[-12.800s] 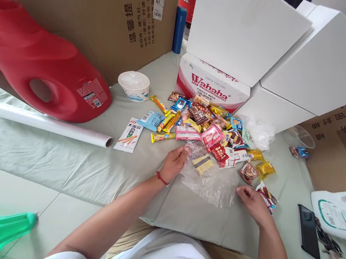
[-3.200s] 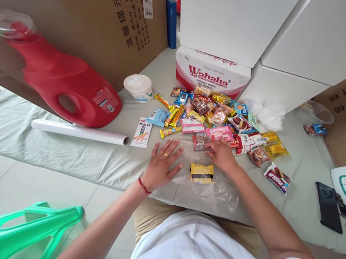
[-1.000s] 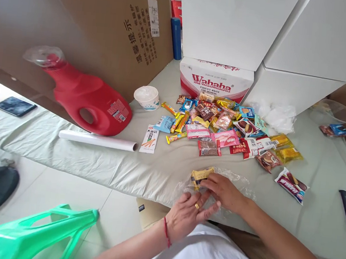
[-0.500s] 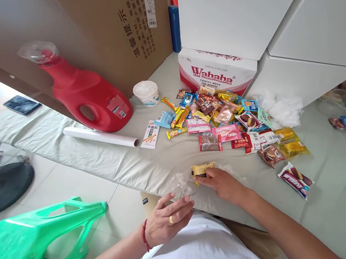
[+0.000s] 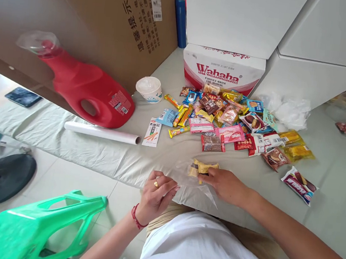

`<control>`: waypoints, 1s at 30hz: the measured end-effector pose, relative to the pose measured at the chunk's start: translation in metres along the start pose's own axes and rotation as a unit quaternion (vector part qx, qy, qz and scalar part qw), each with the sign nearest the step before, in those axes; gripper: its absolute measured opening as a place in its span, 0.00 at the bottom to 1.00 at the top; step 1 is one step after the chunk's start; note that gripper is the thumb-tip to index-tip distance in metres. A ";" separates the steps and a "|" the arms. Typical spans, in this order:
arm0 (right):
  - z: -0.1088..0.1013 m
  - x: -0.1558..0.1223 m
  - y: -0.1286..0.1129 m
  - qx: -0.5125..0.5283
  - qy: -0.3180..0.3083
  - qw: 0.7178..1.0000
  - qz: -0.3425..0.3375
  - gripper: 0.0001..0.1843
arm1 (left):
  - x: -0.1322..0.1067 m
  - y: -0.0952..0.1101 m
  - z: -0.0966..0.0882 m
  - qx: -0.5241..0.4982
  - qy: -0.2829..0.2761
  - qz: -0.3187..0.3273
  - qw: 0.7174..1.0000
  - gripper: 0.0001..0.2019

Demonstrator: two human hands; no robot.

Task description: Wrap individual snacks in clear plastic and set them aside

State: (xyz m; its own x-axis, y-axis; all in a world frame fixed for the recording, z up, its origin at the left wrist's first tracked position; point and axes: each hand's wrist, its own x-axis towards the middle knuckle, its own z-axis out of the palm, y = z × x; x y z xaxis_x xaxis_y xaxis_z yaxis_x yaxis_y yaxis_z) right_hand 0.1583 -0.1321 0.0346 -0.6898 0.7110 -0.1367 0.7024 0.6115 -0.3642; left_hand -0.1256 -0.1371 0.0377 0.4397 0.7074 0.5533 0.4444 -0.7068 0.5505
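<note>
My right hand [image 5: 228,187] grips a yellow-wrapped snack [image 5: 204,165] with a dark patch, near the front edge of the covered surface. A clear plastic bag [image 5: 182,173] spreads around and below the snack; whether the snack lies inside or on top of it, I cannot tell. My left hand [image 5: 158,192], with a ring and a red wrist string, has its fingers pinched together at the bag's left edge. Beyond the hands lies a pile of packaged snacks, among them a pink wafer packet [image 5: 230,133] and a brown packet [image 5: 212,143].
A purple-and-white snack packet [image 5: 298,184] lies to the right. At left are a red jug [image 5: 102,93], a white roll [image 5: 103,133], a paper cup [image 5: 149,90] and a flat white packet [image 5: 152,132]. A Wahaha box [image 5: 222,69] stands behind. A green stool [image 5: 23,229] is below left.
My left hand has gone from spread fingers to a pinch on the bag's edge, moving slightly left and up. The bag is drawn tauter; my right hand stays on the snack.
</note>
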 end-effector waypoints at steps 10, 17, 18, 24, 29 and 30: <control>0.003 0.017 -0.020 0.077 0.055 0.994 0.060 0.35 | 0.010 0.007 -0.001 0.023 -0.019 0.064 0.998 0.09; 0.011 0.017 -0.020 0.091 0.047 0.995 0.014 0.33 | 0.016 0.000 -0.005 -0.065 0.030 -0.050 0.996 0.08; 0.009 0.015 -0.018 0.106 0.047 0.993 0.005 0.32 | 0.022 -0.004 -0.002 -0.075 0.027 -0.054 0.995 0.07; -0.018 0.016 -0.001 0.261 0.031 0.964 -0.027 0.26 | 0.061 -0.030 0.031 -0.143 0.030 -0.234 0.961 0.06; -0.034 0.017 0.000 0.363 0.010 0.932 -0.012 0.35 | 0.089 -0.034 0.048 -0.112 -0.011 -0.287 0.951 0.09; -0.034 0.017 -0.001 0.365 0.008 0.931 -0.009 0.36 | 0.094 -0.035 0.048 -0.113 -0.017 -0.283 0.952 0.10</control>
State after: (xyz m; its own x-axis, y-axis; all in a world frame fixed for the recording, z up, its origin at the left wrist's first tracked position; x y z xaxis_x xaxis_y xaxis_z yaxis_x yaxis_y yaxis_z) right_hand 0.1517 -0.1085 0.0642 -0.6933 0.7116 -0.1138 0.3805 0.2274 -0.8964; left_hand -0.0625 -0.0459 0.0408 0.2074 0.9721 0.1094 0.4402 -0.1926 0.8770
